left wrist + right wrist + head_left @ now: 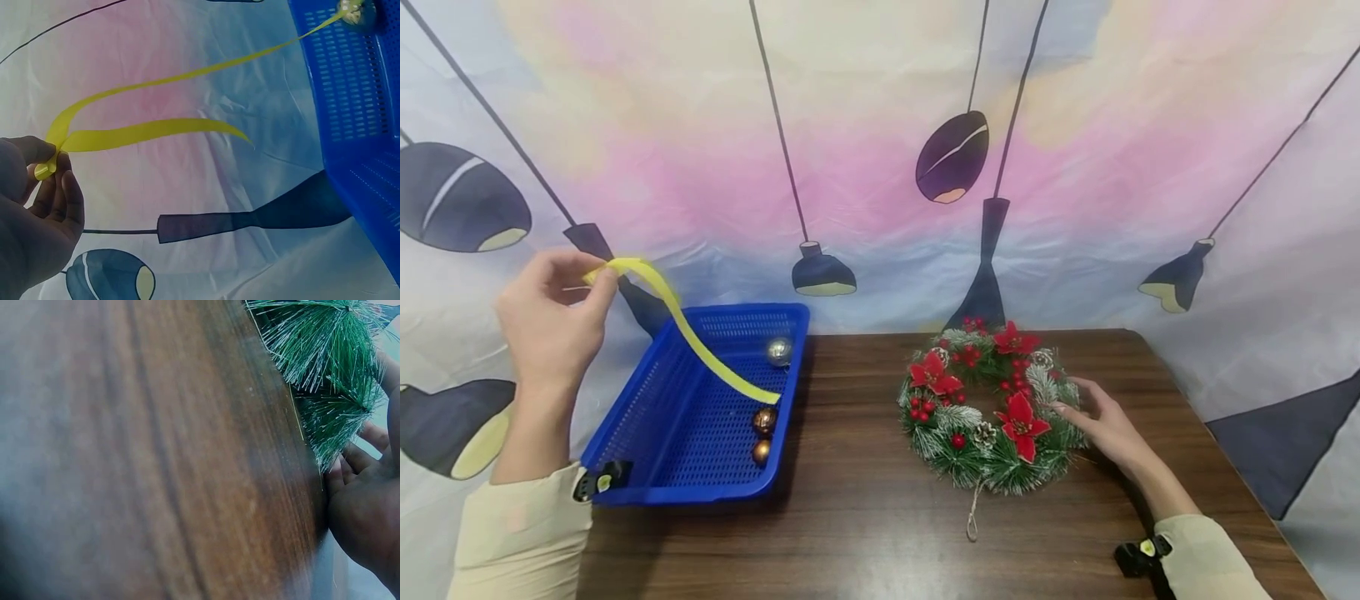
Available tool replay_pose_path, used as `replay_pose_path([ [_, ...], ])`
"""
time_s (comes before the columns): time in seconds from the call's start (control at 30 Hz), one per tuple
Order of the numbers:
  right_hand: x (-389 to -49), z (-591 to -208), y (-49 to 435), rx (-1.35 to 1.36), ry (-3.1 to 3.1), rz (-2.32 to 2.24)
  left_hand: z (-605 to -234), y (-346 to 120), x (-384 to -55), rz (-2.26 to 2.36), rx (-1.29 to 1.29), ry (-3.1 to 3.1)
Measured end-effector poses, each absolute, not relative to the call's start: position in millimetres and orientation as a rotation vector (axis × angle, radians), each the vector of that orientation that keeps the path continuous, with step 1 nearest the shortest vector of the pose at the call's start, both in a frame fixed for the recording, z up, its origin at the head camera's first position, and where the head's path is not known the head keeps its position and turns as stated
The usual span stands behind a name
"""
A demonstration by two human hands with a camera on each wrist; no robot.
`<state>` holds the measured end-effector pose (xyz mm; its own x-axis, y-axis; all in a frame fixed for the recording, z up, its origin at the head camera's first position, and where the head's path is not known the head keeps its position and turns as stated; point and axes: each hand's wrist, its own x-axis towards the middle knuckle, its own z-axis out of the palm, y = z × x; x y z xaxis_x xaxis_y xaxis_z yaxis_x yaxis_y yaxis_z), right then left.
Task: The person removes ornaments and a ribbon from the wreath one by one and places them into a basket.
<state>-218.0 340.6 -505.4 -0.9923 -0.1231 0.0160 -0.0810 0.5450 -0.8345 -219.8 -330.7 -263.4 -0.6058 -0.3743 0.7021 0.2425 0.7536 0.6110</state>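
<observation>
My left hand (553, 321) pinches a yellow ribbon (688, 333) between thumb and fingers, raised above the left side of the blue basket (700, 497). The ribbon droops from the fingertips over the basket; in the left wrist view it doubles back at the hand, and one strand overlaps a shiny ball. At the right edge of a green wreath (955, 414), my right hand (1108, 425) holds the rim, thumb on top and other fingers at its outer side. The wreath lies on the table and bears red poinsettias (1021, 427), berries, pinecones and frosted sprigs.
Inside the basket are a silver ball (778, 352) and two copper-brown balls (764, 421) along its right wall. A twine loop (972, 525) trails from the wreath's near side over the brown wooden table (865, 467). Behind the table hangs a cloth printed with lamps (880, 167).
</observation>
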Motion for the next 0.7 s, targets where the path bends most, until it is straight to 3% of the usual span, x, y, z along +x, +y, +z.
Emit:
replay_pose_path([
  [0.27, -217, -505, 341, -0.193, 2.733, -1.461, -285, -329, -221, -0.878, 0.105, -2.219],
  [0.7, -217, -506, 342, -0.194, 2.724, -1.465, -340, -303, -227, -0.865, -0.172, -2.404],
])
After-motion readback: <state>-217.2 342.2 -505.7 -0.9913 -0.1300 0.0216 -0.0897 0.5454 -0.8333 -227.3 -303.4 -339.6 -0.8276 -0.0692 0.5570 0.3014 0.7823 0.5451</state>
